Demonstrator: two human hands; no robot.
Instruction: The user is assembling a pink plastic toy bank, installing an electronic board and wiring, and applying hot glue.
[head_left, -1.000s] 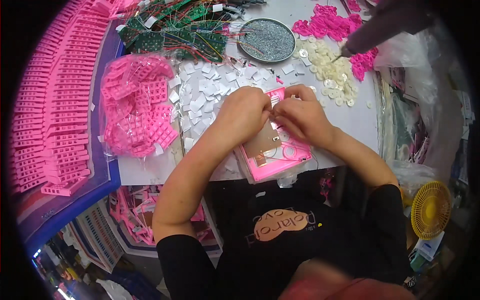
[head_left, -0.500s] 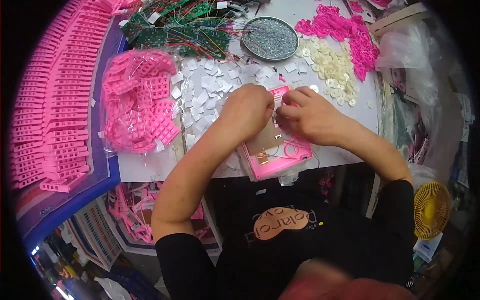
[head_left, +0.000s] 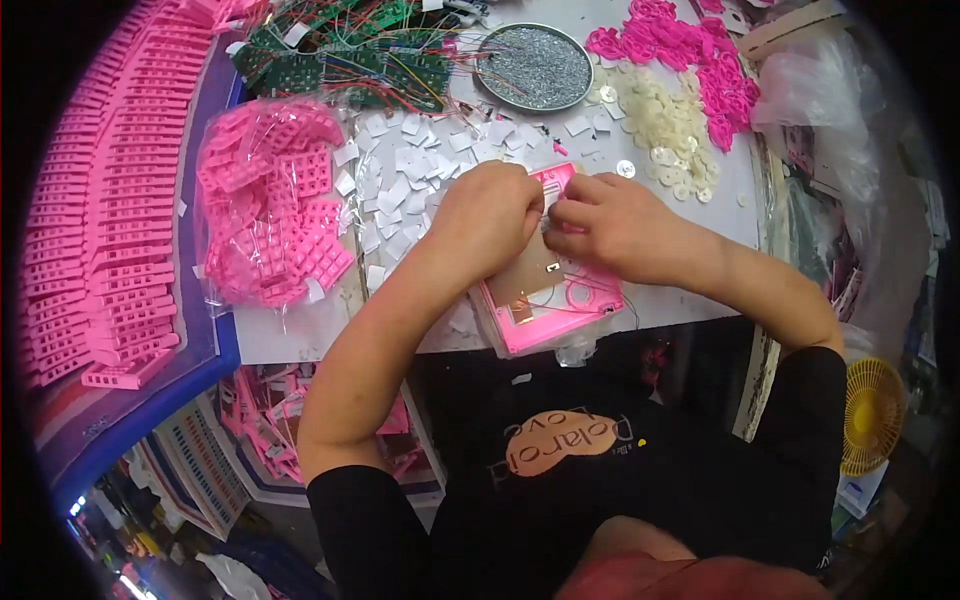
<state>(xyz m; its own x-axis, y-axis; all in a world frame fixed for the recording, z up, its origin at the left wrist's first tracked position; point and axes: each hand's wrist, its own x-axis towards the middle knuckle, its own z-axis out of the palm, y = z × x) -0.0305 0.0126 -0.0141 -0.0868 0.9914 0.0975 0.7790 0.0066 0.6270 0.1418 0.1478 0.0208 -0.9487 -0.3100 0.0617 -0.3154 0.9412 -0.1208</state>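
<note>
At the front edge of the desk (head_left: 290, 338), the pink casing (head_left: 550, 328) lies with its inside showing, its lower end close to the rim; a push toward the body could tip it off. The brown board (head_left: 524, 274) inside it might be bent or shifted if the left hand (head_left: 495, 215) leans down. That hand's fingers are curled together over the casing's upper part, and the right hand (head_left: 628, 235) meets them there with fingers bent inward. The tips are masked, so I cannot tell whether either grips anything; a small part slipping there would be hard to spot.

Just beyond, loose white squares (head_left: 400, 170) spread near the left hand and could catch under the casing. Farther off, the dish (head_left: 533, 108) of grey metal bits would scatter if knocked, and the wires trailing over its left side from the green circuit boards (head_left: 345, 78) could drag it if pulled.
</note>
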